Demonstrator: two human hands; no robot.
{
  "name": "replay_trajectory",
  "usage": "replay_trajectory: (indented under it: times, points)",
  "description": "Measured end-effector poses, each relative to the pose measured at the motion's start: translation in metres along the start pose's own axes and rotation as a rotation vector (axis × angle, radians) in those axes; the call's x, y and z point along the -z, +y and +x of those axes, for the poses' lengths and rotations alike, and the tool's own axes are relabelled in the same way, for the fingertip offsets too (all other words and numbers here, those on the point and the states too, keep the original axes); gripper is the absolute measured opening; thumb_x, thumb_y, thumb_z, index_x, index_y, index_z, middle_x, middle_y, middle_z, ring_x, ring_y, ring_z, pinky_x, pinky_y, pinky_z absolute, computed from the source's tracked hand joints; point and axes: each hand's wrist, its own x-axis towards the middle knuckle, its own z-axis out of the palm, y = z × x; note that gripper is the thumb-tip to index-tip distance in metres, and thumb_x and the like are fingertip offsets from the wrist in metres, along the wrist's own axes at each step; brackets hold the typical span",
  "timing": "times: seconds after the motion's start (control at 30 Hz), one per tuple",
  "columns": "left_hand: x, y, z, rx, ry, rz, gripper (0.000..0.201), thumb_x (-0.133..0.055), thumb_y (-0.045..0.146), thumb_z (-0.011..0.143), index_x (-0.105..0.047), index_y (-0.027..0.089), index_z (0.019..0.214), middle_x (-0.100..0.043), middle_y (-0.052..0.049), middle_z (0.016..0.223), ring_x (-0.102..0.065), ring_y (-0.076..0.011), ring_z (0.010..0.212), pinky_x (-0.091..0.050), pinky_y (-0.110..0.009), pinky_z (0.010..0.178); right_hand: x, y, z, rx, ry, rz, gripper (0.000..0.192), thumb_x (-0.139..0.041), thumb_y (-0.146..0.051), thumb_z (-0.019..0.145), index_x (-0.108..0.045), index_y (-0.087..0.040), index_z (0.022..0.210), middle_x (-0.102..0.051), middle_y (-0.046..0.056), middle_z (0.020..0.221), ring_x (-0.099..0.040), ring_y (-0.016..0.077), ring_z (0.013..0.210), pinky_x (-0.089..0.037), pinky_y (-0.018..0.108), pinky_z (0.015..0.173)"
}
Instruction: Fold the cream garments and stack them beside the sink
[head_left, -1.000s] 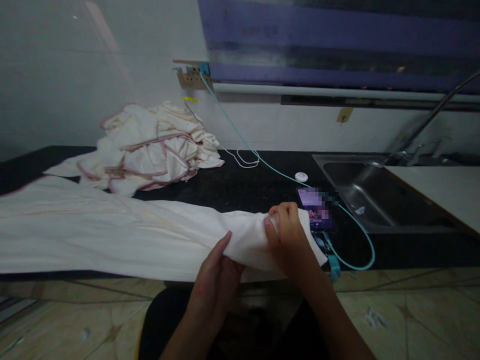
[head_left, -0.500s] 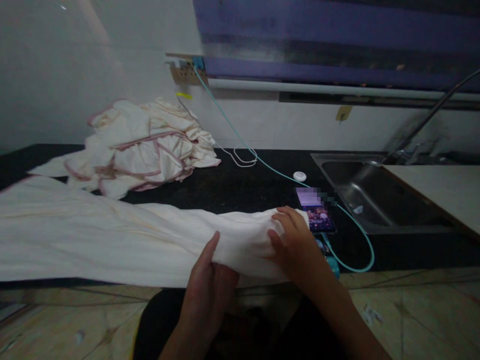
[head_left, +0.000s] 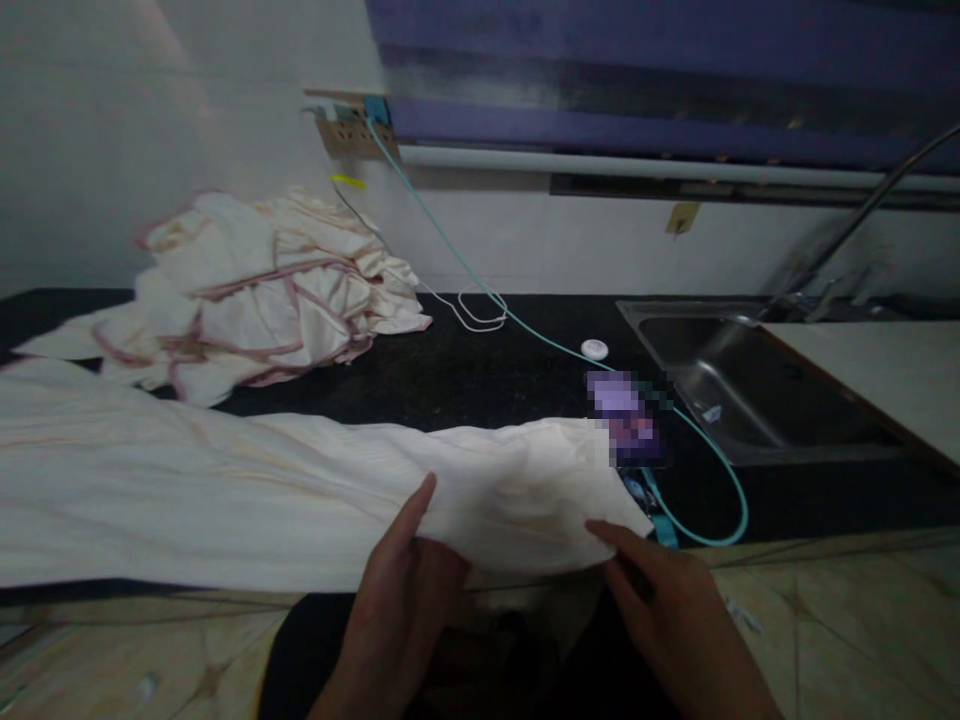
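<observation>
A long white cloth lies stretched along the front of the dark counter, soft creases running down its length. My left hand is at its front edge, thumb on top and the other fingers partly hidden below, so the edge sits between them. At the cloth's right end, my right hand pinches the front edge between thumb and forefinger. The end corner of the cloth spreads out just past those fingertips.
A crumpled heap of cream fabric with pink edging sits at the back left. Beyond the cloth's right end are a phone, a teal cable and a small white disc. Further right is a metal sink.
My right hand has moved from the top of the cloth down to its front edge and closed there, uncovering the end corner. My left hand stays at about the same place on the edge.
</observation>
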Motion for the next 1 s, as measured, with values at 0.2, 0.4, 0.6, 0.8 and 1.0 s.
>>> replay_trajectory:
  times: [0.2, 0.4, 0.6, 0.8, 1.0]
  points:
    - [0.011, 0.001, 0.010, -0.101, -0.055, 0.020, 0.061, -0.058, 0.017, 0.098, -0.045, 0.019, 0.158, -0.067, -0.015, 0.141, -0.060, -0.0310, 0.136, -0.045, -0.047, 0.121, 0.024, 0.003, 0.001, 0.018, 0.145, 0.063, 0.032, -0.058, -0.033, 0.098, -0.076, -0.030, 0.124, -0.079, 0.007, 0.101, -0.074, 0.0203, 0.074, -0.063, 0.030, 0.063]
    - [0.014, 0.004, 0.014, -0.211, -0.019, 0.011, 0.060, -0.054, 0.011, 0.097, -0.048, 0.019, 0.156, -0.065, -0.017, 0.142, -0.061, -0.0306, 0.134, -0.051, -0.048, 0.115, 0.017, 0.017, -0.002, -0.038, 0.082, -0.002, 0.031, -0.055, -0.033, 0.099, -0.079, -0.027, 0.117, -0.077, 0.006, 0.089, -0.071, 0.0190, 0.065, -0.061, 0.031, 0.061]
    - [0.006, 0.022, 0.019, -0.329, 0.029, -0.058, 0.050, -0.049, 0.018, 0.101, -0.054, 0.011, 0.150, -0.071, -0.020, 0.131, -0.064, -0.0315, 0.130, -0.050, -0.049, 0.115, 0.018, 0.016, -0.002, -0.063, 0.079, -0.090, 0.039, -0.044, -0.033, 0.100, -0.078, -0.028, 0.119, -0.079, 0.008, 0.113, -0.077, 0.0269, 0.097, -0.063, 0.041, 0.080]
    - [0.001, 0.023, 0.016, -0.293, 0.083, -0.111, 0.047, -0.047, 0.019, 0.102, -0.059, 0.008, 0.145, -0.076, -0.017, 0.119, -0.072, -0.0294, 0.117, -0.053, -0.045, 0.112, 0.029, -0.037, 0.022, -0.063, 0.225, -0.029, 0.036, -0.048, -0.041, 0.101, -0.072, -0.026, 0.123, -0.079, 0.009, 0.100, -0.076, 0.0253, 0.080, -0.060, 0.037, 0.067]
    - [-0.001, 0.020, 0.013, -0.193, 0.117, -0.102, 0.048, -0.048, 0.016, 0.100, -0.058, 0.004, 0.145, -0.077, -0.019, 0.118, -0.072, -0.0306, 0.118, -0.054, -0.041, 0.111, -0.017, -0.071, 0.076, 0.091, 0.353, 0.091, 0.033, -0.038, -0.031, 0.104, -0.067, -0.020, 0.116, -0.074, 0.012, 0.108, -0.069, 0.0253, 0.097, -0.055, 0.040, 0.088]
